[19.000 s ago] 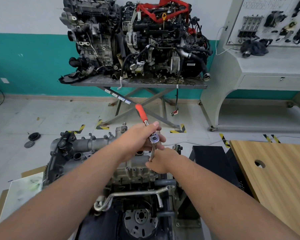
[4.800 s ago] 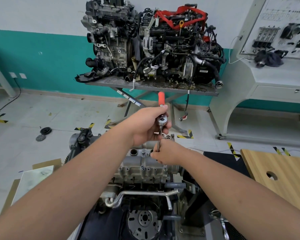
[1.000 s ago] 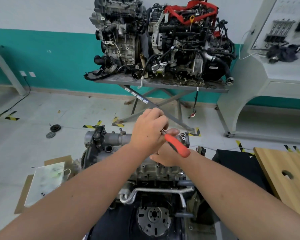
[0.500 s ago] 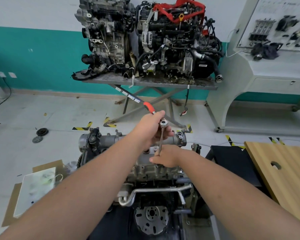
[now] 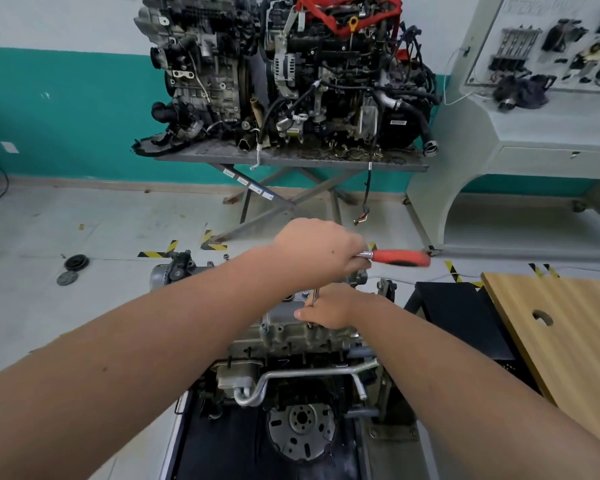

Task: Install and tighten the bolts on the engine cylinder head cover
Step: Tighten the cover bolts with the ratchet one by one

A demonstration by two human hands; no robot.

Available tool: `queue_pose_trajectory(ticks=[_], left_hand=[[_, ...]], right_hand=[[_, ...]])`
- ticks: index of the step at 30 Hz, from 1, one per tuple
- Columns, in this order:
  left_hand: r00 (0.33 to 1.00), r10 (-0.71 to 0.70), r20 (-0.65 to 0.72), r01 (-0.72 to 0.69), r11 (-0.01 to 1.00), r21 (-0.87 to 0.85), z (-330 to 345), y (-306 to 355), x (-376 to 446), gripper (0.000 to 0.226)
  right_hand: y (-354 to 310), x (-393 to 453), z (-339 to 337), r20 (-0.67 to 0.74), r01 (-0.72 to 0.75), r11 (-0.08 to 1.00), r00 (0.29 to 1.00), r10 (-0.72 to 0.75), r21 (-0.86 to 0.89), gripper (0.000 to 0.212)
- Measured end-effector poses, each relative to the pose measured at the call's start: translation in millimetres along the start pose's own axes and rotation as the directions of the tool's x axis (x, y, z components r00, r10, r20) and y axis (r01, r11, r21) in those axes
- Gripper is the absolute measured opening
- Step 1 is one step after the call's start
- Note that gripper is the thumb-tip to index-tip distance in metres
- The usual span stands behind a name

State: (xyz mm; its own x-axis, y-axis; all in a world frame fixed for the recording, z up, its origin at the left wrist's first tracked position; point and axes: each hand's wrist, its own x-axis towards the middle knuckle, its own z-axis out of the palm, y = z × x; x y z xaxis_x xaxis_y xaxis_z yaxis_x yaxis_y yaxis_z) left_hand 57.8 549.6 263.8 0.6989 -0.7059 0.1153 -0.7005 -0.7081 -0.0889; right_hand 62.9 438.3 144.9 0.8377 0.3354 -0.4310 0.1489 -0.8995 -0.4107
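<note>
A grey engine stands in front of me, its cylinder head cover point(image 5: 284, 327) on top. My left hand point(image 5: 317, 252) grips the head end of a ratchet wrench whose red handle point(image 5: 399, 258) points right. The wrench's chrome extension bar point(image 5: 314, 296) runs down from that hand to the cover. My right hand point(image 5: 329, 308) holds the lower end of the bar against the cover, hiding the bolt and socket under it. A few bolt heads point(image 5: 264, 327) show along the cover's near edge.
A wooden table point(image 5: 568, 327) with a round hole stands at the right, a black box point(image 5: 461, 320) beside it. Two more engines sit on a scissor stand point(image 5: 291, 157) behind. A grey console point(image 5: 534, 140) fills the back right. Round discs point(image 5: 71, 268) lie on the floor at left.
The red handle has swung from pointing up-left, behind my left hand, round to pointing right. My right hand stays on the lower end of the bar.
</note>
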Motion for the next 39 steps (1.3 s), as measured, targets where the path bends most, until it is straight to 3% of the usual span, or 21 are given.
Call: queue_pose_trajectory(ticks=[2,4,7,8,9,11,13,15,17,18,20,22,25,28,29,31,33,35,37,39], left_hand=[[0.963,0.149,-0.226,-0.151,0.988,0.007,13,-10,-7,0.038],[0.852,0.166,-0.496,-0.209,0.977,-0.033,29,-16,-14,0.041],[0.711,-0.086,-0.698,-0.079,0.976,-0.201,50,-8,-16,0.057],[0.696,-0.195,-0.691,-0.043,0.949,-0.311,55,-3,-16,0.06],[0.694,-0.307,-0.652,-0.034,0.89,-0.454,59,1,-16,0.058],[0.694,-0.469,-0.546,-0.101,0.688,-0.719,63,6,-18,0.041],[0.661,-0.599,-0.453,-0.149,0.487,-0.861,64,9,-18,0.033],[0.654,-0.732,-0.193,-0.107,0.164,-0.981,60,11,-15,0.038],[0.673,-0.724,0.149,-0.081,-0.272,-0.959,55,8,-11,0.048],[0.7,-0.668,0.251,-0.111,-0.45,-0.886,54,5,-10,0.049],[0.752,-0.576,0.321,-0.135,-0.611,-0.78,54,-1,-11,0.039],[0.773,-0.509,0.379,-0.051,-0.645,-0.762,51,-6,-11,0.027],[0.77,-0.438,0.464,0.166,-0.566,-0.808,40,-10,-10,0.021],[0.805,-0.336,0.489,0.373,-0.355,-0.857,25,-11,-6,0.019],[0.819,-0.283,0.499,0.442,-0.242,-0.864,19,-9,-5,0.019],[0.831,-0.204,0.518,0.543,0.093,-0.835,5,-3,-3,0.022],[0.836,-0.193,0.513,0.542,0.437,-0.718,-6,4,1,0.023],[0.867,-0.221,0.447,0.455,0.718,-0.527,-13,11,7,0.022],[0.908,-0.242,0.341,0.341,0.901,-0.267,-17,17,10,0.022],[0.95,-0.237,0.204,0.257,0.964,-0.076,-15,19,10,0.029]], right_hand=[[-1,2,0,-0.001,0.001,1.0,1.0,-0.001,-0.013,0.044],[-4,4,0,-0.022,-0.016,0.998,1.0,0.014,-0.064,0.036],[-11,1,0,-0.076,0.058,0.971,0.994,-0.077,-0.231,0.04],[-10,1,-3,-0.095,0.093,0.983,0.989,-0.109,-0.158,0.043],[-10,2,-4,-0.119,0.112,0.99,0.986,-0.121,-0.082,0.043],[-10,4,-8,-0.12,0.127,0.987,0.983,-0.138,-0.098,0.035],[-7,7,-3,-0.04,0.064,0.994,0.997,-0.068,-0.091,0.031],[-6,9,1,-0.013,0.071,0.984,0.997,-0.074,-0.166,0.046],[-4,12,1,-0.008,0.066,0.981,0.998,-0.069,-0.181,0.052],[-3,14,1,-0.005,0.07,0.982,0.997,-0.072,-0.177,0.053],[-1,15,-1,-0.006,0.042,0.985,0.999,-0.043,-0.167,0.055],[1,16,0,-0.008,0.017,0.992,1.0,-0.018,-0.127,0.055],[4,16,-1,0.012,0.033,0.995,0.999,-0.032,-0.09,0.048],[12,16,-3,0.082,0.072,0.997,0.994,-0.068,-0.037,0.037],[14,16,-3,0.132,0.082,0.997,0.988,-0.081,0.002,0.033],[17,15,-2,0.195,0.075,0.995,0.977,-0.085,0.059,0.027],[19,17,2,0.179,0.064,0.996,0.981,-0.075,0.069,0.022],[18,18,6,0.134,0.062,0.996,0.989,-0.069,0.059,0.02],[16,17,7,0.08,0.059,0.998,0.995,-0.061,0.024,0.018],[15,15,8,0.049,0.055,0.998,0.997,-0.055,-0.003,0.02]])
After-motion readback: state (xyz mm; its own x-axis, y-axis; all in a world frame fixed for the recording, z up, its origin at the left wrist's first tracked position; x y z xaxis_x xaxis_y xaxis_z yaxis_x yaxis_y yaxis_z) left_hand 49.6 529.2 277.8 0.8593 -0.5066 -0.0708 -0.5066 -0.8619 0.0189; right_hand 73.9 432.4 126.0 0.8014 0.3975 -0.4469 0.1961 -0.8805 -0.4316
